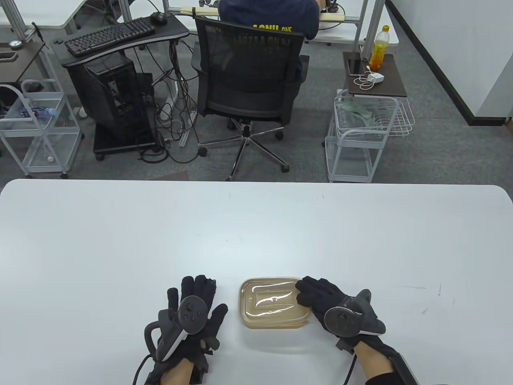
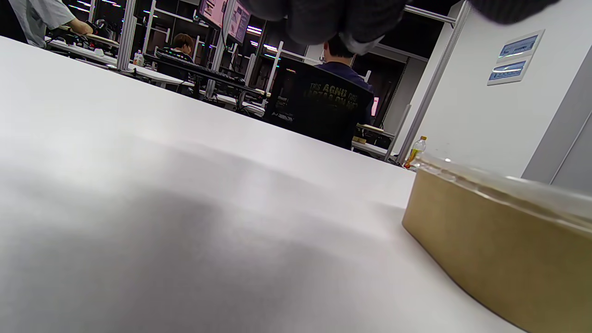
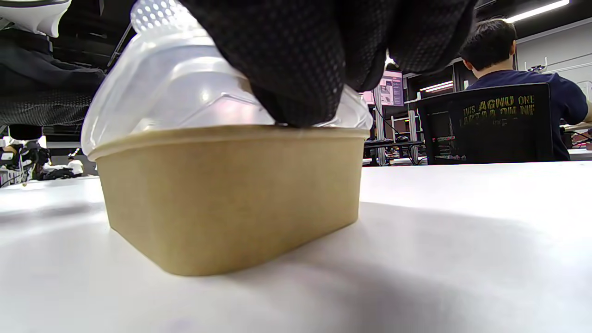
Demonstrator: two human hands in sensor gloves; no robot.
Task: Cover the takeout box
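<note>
A brown paper takeout box [image 1: 276,324] stands on the white table near the front edge, with a clear plastic lid [image 1: 269,298] lying on top of it. My right hand [image 1: 314,294] reaches in from the right, and its fingers press down on the lid's right edge. In the right wrist view the fingers [image 3: 296,60] push the lid [image 3: 175,88] onto the box rim [image 3: 231,199]. My left hand [image 1: 196,298] lies flat on the table left of the box, fingers spread, apart from it. The left wrist view shows the box [image 2: 499,249] at the right.
The white table [image 1: 256,232] stretches bare beyond the box. Past its far edge stand an office chair [image 1: 248,84] with a seated person, a wire trolley [image 1: 364,132] and a computer desk [image 1: 116,40].
</note>
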